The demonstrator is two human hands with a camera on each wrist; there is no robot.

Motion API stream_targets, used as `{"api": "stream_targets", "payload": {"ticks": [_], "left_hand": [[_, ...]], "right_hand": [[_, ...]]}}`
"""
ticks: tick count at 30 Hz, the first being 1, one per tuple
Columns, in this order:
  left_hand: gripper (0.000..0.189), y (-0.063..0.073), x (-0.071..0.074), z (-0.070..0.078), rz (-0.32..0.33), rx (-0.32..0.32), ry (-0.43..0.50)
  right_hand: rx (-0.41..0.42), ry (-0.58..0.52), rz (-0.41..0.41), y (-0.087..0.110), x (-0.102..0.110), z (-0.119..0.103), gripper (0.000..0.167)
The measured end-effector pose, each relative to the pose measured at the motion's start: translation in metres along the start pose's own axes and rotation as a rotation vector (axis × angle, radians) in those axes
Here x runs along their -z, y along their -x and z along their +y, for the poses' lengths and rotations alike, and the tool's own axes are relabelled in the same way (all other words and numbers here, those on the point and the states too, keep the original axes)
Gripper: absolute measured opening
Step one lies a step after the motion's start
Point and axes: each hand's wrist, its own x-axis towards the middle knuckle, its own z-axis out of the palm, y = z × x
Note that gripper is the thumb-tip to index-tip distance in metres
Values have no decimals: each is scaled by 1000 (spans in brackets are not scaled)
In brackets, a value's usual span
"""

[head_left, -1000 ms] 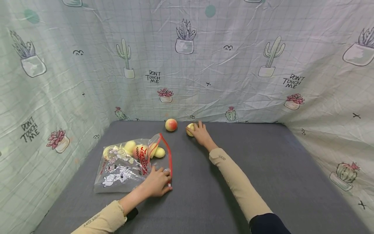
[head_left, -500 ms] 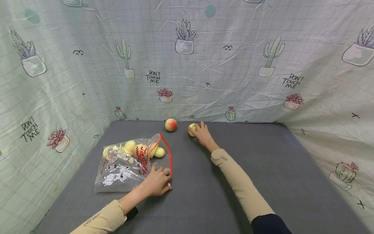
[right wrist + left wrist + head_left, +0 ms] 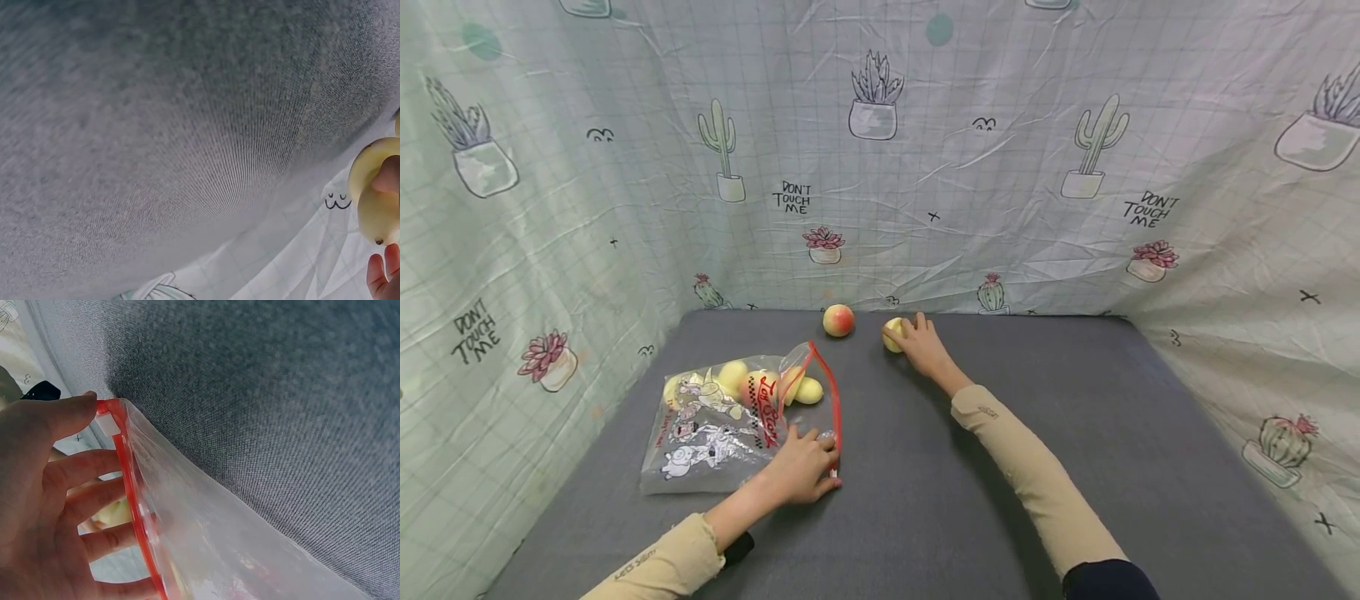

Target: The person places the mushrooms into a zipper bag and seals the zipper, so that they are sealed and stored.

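Note:
My left hand holds the red zip edge of a clear plastic zip bag printed with cartoon figures. In the left wrist view the thumb touches the corner beside the white slider, and the other fingers reach behind the red strip. Several yellow fruits and a reddish one lie inside the bag. At the back of the table, my right hand grips a yellow fruit between thumb and fingers. The right wrist view shows this fruit's curved sides and small dark tip, partly behind the thumb.
A red-and-yellow peach-like fruit sits left of the right hand near the back wall. Grey cloth covers the table. Hanging fabric with cactus prints encloses the back and both sides.
My right hand and the yellow fruit have shifted slightly right, and the right forearm has swung right. The left hand and the bag stay put.

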Motion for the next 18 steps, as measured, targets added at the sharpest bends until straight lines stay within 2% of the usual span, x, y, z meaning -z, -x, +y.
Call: {"api": "stream_targets", "payload": {"ticks": [11, 18], "left_hand": [[26, 1, -2, 0, 27, -7, -4], [25, 2, -3, -1, 25, -15, 5]], "right_hand": [[36, -16, 105, 8, 7, 0, 44], [71, -25, 135, 11, 10, -3, 48]]}}
